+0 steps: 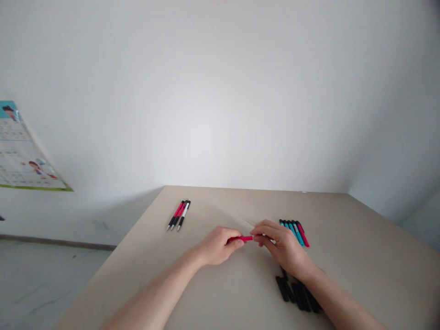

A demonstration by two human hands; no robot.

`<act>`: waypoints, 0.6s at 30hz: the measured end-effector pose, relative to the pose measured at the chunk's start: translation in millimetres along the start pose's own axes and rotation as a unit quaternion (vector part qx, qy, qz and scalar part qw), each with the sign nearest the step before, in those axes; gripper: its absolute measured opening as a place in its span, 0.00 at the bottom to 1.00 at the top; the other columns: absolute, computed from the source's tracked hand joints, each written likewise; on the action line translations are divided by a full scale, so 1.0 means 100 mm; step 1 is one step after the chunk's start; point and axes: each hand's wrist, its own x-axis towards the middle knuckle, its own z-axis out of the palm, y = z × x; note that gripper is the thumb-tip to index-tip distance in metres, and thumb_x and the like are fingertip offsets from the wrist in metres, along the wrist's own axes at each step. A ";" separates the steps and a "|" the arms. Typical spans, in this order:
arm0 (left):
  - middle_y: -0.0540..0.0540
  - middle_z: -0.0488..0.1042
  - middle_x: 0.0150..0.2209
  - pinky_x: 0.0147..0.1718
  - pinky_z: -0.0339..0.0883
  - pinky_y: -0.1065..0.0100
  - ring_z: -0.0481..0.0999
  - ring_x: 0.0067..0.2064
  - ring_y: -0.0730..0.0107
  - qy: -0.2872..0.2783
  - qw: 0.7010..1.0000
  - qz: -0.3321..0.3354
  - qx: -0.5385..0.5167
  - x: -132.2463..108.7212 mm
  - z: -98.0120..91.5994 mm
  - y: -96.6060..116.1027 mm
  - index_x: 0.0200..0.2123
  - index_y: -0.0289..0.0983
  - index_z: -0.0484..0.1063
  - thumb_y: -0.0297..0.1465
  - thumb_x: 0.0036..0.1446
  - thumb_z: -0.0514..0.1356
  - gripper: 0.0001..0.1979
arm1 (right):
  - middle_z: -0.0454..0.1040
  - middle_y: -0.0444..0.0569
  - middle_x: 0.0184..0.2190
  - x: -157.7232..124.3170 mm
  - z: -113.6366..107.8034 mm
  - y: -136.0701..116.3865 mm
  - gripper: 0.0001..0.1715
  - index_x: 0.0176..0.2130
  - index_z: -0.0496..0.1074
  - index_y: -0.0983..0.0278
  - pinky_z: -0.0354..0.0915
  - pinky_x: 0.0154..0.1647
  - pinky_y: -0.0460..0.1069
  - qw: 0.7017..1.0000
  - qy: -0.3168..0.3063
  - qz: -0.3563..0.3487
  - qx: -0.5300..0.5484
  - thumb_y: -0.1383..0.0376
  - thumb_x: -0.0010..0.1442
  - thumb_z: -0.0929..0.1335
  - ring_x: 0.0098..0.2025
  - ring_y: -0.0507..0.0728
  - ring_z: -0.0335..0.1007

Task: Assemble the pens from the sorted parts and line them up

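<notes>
My left hand point(222, 245) is closed around a red pen barrel point(246, 238), which points right, roughly level above the table. Close to the barrel's right end, the thumb and fingers of my right hand point(280, 240) are pinched together. Whatever they hold there is too small or hidden to name. Under my right wrist lie several black pen grips point(282, 288), partly covered by the forearm. Just beyond that hand is a row of pen barrels, several turquoise point(298, 233) and a red one point(303, 234) at the right end.
At the table's left side, two red pens point(177, 214) and a white pen point(184, 215) with black grips lie side by side. The beige table point(220, 201) meets a white wall point(220, 91) at the back. A printed poster point(20, 156) hangs on the left.
</notes>
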 end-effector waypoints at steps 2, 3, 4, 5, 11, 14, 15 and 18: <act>0.54 0.61 0.22 0.23 0.48 0.74 0.58 0.24 0.77 0.003 1.000 0.000 -0.002 0.00 0.00 0.00 0.28 0.35 0.67 0.36 0.62 0.50 0.14 | 0.73 0.50 0.31 0.00 0.00 0.00 0.14 0.36 0.73 0.63 0.67 0.30 0.47 1.000 0.007 -0.002 -0.020 0.59 0.65 0.61 0.30 0.54 0.70; 0.54 0.62 0.22 0.23 0.48 0.74 0.58 0.24 0.77 0.005 1.000 0.000 -0.002 0.00 0.00 0.00 0.28 0.35 0.67 0.35 0.62 0.50 0.14 | 0.74 0.50 0.32 0.00 0.00 0.00 0.13 0.36 0.73 0.62 0.67 0.31 0.47 0.999 0.011 -0.004 -0.030 0.60 0.65 0.62 0.31 0.54 0.71; 0.54 0.62 0.22 0.23 0.49 0.74 0.58 0.24 0.77 0.006 1.000 -0.002 -0.003 0.00 0.01 0.00 0.28 0.35 0.68 0.35 0.62 0.50 0.14 | 0.74 0.50 0.32 0.00 0.00 0.00 0.12 0.36 0.73 0.62 0.67 0.32 0.47 0.999 0.014 -0.006 -0.039 0.61 0.65 0.62 0.32 0.54 0.71; 0.54 0.63 0.22 0.23 0.49 0.74 0.59 0.24 0.77 0.006 1.000 -0.004 -0.005 0.00 0.01 -0.01 0.29 0.35 0.68 0.35 0.62 0.50 0.14 | 0.74 0.49 0.32 -0.01 0.00 0.00 0.11 0.36 0.72 0.62 0.67 0.33 0.47 0.999 0.016 -0.008 -0.047 0.61 0.65 0.62 0.32 0.54 0.71; 0.54 0.64 0.22 0.24 0.50 0.75 0.60 0.24 0.77 0.019 1.000 -0.006 -0.018 0.01 0.03 -0.01 0.29 0.34 0.68 0.32 0.62 0.50 0.12 | 0.75 0.49 0.30 -0.01 0.03 -0.05 0.12 0.37 0.72 0.62 0.68 0.31 0.46 0.997 0.029 -0.021 -0.070 0.61 0.65 0.62 0.30 0.53 0.72; 0.54 0.64 0.22 0.24 0.52 0.75 0.60 0.24 0.77 0.019 0.999 -0.007 -0.032 0.01 0.03 0.00 0.29 0.35 0.68 0.32 0.62 0.50 0.12 | 0.76 0.48 0.30 0.00 0.03 -0.05 0.12 0.37 0.72 0.62 0.69 0.32 0.46 0.996 0.036 -0.032 -0.070 0.61 0.65 0.62 0.30 0.53 0.72; 0.54 0.64 0.22 0.24 0.53 0.76 0.61 0.24 0.77 0.020 0.999 -0.007 -0.037 0.01 0.03 0.01 0.29 0.35 0.68 0.32 0.62 0.50 0.12 | 0.76 0.49 0.30 0.00 0.02 -0.04 0.12 0.37 0.72 0.62 0.69 0.33 0.46 0.996 0.038 -0.035 -0.070 0.62 0.66 0.61 0.31 0.53 0.73; 0.53 0.66 0.22 0.25 0.54 0.75 0.61 0.24 0.77 0.022 0.999 -0.003 -0.044 0.00 0.01 0.03 0.27 0.35 0.67 0.34 0.63 0.49 0.14 | 0.76 0.50 0.32 0.00 -0.03 0.00 0.13 0.38 0.72 0.62 0.68 0.35 0.47 0.995 0.058 -0.029 -0.082 0.63 0.66 0.60 0.33 0.55 0.73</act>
